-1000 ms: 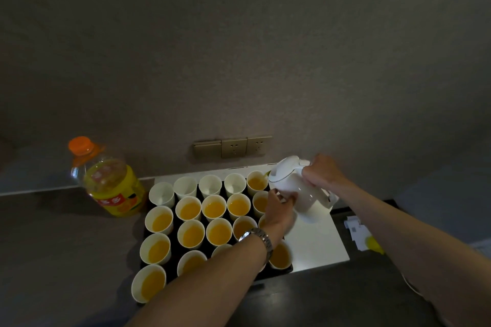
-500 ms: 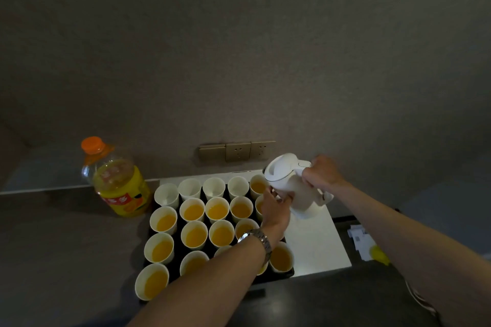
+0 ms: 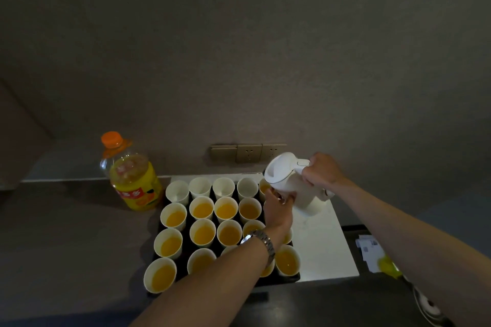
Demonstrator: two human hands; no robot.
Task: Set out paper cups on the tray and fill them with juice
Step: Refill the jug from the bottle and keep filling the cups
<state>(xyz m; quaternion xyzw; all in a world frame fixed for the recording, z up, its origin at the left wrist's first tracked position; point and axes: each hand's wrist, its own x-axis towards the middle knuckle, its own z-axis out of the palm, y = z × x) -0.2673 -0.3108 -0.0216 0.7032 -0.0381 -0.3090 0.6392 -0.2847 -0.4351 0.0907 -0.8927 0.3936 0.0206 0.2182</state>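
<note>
The left forearm hides several paper cups [image 3: 202, 232] on the black tray [image 3: 291, 277]. The right hand [image 3: 320, 174] grips the white jug [image 3: 291, 183] by its handle, spout tipped left over the back row; the left hand [image 3: 277, 211] curls against its side.

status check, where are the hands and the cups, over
Right hand grips white plastic jug handle, tilted over far-right cup. Left hand steadies the jug body. Four far-row white paper cups still empty. Nothing blocking.

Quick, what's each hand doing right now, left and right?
Left hand: fingers curled against the lower front of the white jug, steadying it.
Right hand: gripping the jug's handle.
</note>
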